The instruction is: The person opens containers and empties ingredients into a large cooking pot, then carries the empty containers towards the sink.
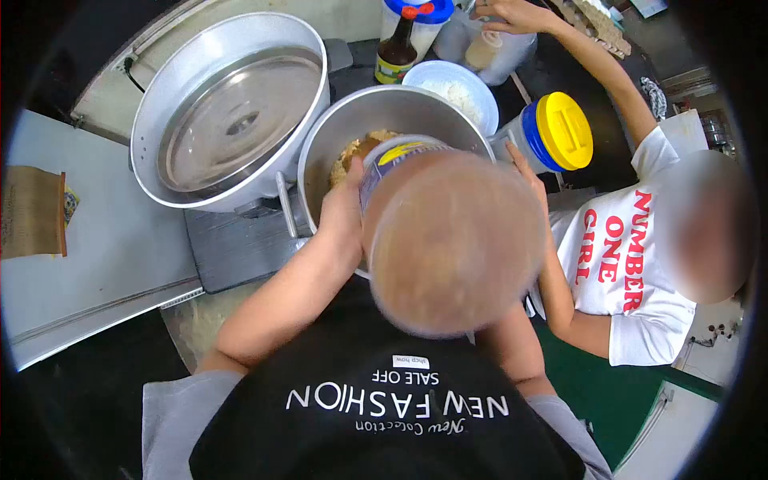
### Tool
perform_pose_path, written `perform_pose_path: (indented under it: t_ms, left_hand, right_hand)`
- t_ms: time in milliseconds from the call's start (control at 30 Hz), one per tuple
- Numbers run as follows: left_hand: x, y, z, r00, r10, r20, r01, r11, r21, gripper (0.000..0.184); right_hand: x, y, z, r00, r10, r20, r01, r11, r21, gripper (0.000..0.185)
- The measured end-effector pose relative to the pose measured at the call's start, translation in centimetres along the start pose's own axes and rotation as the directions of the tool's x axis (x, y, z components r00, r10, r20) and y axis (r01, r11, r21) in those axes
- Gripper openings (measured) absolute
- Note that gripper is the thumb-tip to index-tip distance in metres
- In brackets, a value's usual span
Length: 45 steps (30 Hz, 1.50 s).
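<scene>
A large clear plastic container (456, 240) with a brownish, cloudy base is tipped upside down, its mouth toward a metal pot (384, 100). My left hand (344, 212) is wrapped round the container's left side, near its purple and yellow label. The container hides my right hand; only the right forearm shows below it. Brown, crumbly food (347, 160) lies inside the pot, partly covered by the container and my left hand.
A big pot with a metal lid (244, 120) stands at left. Behind are a sauce bottle (398, 52), a bowl of white food (456, 88) and a yellow-lidded jar (564, 132). A co-worker (632, 256) reaches in from the right, one hand beside the container.
</scene>
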State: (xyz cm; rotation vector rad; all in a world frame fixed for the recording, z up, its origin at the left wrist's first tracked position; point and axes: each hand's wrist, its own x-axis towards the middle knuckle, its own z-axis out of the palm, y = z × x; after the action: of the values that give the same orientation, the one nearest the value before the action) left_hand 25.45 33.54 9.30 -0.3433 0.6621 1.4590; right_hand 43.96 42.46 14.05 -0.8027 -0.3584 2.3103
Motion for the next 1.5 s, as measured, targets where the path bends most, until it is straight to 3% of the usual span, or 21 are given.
perform_pose_path:
  t_ms: [67, 133, 267, 367, 500, 533, 633, 733, 867, 1033, 1133, 1233, 1267, 1367, 1500]
  left_hand:
    - [-0.8, 1.9, 3.0, 0.997, -0.024, 0.079, 0.015, 0.994, 0.107, 0.047]
    - [2.0, 1.5, 2.2, 0.995, -0.05, 0.083, 0.042, 0.994, 0.099, 0.045]
    - [1.4, 0.7, 3.3, 0.996, 0.061, -0.066, -0.057, 0.996, 0.062, 0.056]
    - [0.7, 2.3, 4.6, 1.0, -0.03, -0.004, 0.03, 0.994, 0.109, 0.05]
    - [2.0, 1.5, 3.7, 0.989, 0.137, -0.053, -0.116, 0.953, 0.281, 0.046]
    - [2.4, 1.7, 2.4, 0.992, 0.082, -0.099, -0.06, 0.975, 0.212, 0.047]
    - [2.8, 1.9, 1.1, 0.999, -0.034, -0.042, 0.036, 0.997, 0.062, 0.048]
    - [1.6, 3.2, 3.2, 0.995, -0.058, -0.079, 0.067, 0.991, 0.117, 0.046]
    - [3.3, 2.1, 0.0, 0.995, -0.095, -0.025, 0.095, 0.995, 0.005, 0.043]
    - [1.6, 3.2, 1.4, 0.989, -0.149, -0.023, 0.15, 0.987, 0.064, 0.044]
    - [-0.5, 3.6, 2.8, 0.994, -0.095, 0.062, 0.091, 0.994, 0.052, 0.048]
    - [1.4, 4.5, 2.1, 0.897, -0.212, 0.387, 0.226, 0.974, 0.01, 0.051]
    - [1.2, 4.9, 3.2, 0.921, -0.28, 0.271, 0.272, 0.96, 0.068, 0.051]
    - [2.8, 3.4, 3.2, 0.991, 0.04, 0.125, -0.037, 0.999, -0.024, 0.05]
    - [1.6, 4.1, 3.2, 0.997, -0.045, 0.058, 0.039, 0.994, 0.098, 0.049]
  right_hand:
    - [0.5, -0.4, -0.3, 1.0, 0.031, 0.004, -0.031, 0.999, 0.014, 0.05]
    - [2.7, -0.6, -2.2, 0.996, 0.084, 0.016, -0.084, 0.996, 0.033, 0.051]
    - [2.9, -0.5, -2.2, 0.999, -0.042, -0.013, 0.042, 0.999, 0.009, 0.051]
    - [1.1, -1.8, -0.4, 0.999, -0.034, 0.0, 0.034, 0.999, 0.024, 0.051]
    - [5.5, 0.3, -3.8, 1.0, 0.009, -0.015, -0.008, 0.999, 0.045, 0.051]
    - [5.1, 0.9, -3.5, 1.0, 0.005, -0.02, -0.004, 0.999, 0.053, 0.051]
    - [3.7, 1.9, -2.4, 0.998, 0.037, -0.044, -0.034, 0.996, 0.079, 0.051]
    - [3.7, 2.4, -2.7, 0.998, 0.054, -0.033, -0.051, 0.996, 0.08, 0.051]
    - [3.9, 3.6, -2.7, 0.996, 0.072, -0.046, -0.068, 0.994, 0.089, 0.052]
    - [3.7, 3.4, -1.8, 0.997, 0.06, -0.056, -0.055, 0.995, 0.086, 0.052]
    - [3.6, 2.1, -0.2, 0.999, 0.02, -0.05, -0.017, 0.998, 0.06, 0.052]
    - [4.4, 0.8, 0.3, 0.997, 0.076, -0.032, -0.073, 0.994, 0.076, 0.052]
    - [5.1, 0.5, 0.2, 0.997, 0.07, -0.029, -0.068, 0.996, 0.063, 0.052]
    - [5.3, 0.8, -0.2, 0.998, -0.051, -0.022, 0.052, 0.999, 0.015, 0.052]
    - [4.6, 1.3, 0.1, 0.998, 0.056, -0.018, -0.054, 0.996, 0.078, 0.053]
